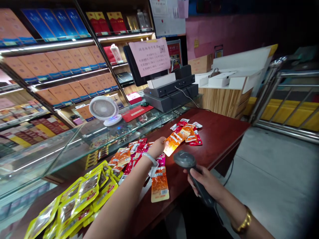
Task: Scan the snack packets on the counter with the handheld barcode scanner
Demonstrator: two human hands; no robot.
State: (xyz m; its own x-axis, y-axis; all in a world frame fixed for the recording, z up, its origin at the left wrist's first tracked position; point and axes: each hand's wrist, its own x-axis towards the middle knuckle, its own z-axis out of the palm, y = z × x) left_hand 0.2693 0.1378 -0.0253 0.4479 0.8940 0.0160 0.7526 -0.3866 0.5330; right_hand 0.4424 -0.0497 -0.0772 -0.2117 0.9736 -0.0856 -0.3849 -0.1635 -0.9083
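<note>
My left hand [158, 148] stretches over the table and grips the near end of an orange snack packet [173, 142]. My right hand [203, 181], wrapped round the handle, holds a dark barcode scanner [185, 160] over the table's front edge. Past the left hand lies a small pile of red and white packets [195, 138], partly under orange ones. Another orange packet [159, 186] lies flat below my left wrist, its barcode showing. Red and orange packets [136, 149] are heaped left of the left hand, partly hidden by my arm. Yellow-edged packets [84, 196] form a larger heap at the lower left.
The dark red table [214, 126] adjoins a glass display counter [99, 132] bearing a white fan [104, 109] and a red folder [137, 113]. A monitor [132, 66] and a grey cash drawer [171, 96] stand behind. A metal railing [286, 129] is at right.
</note>
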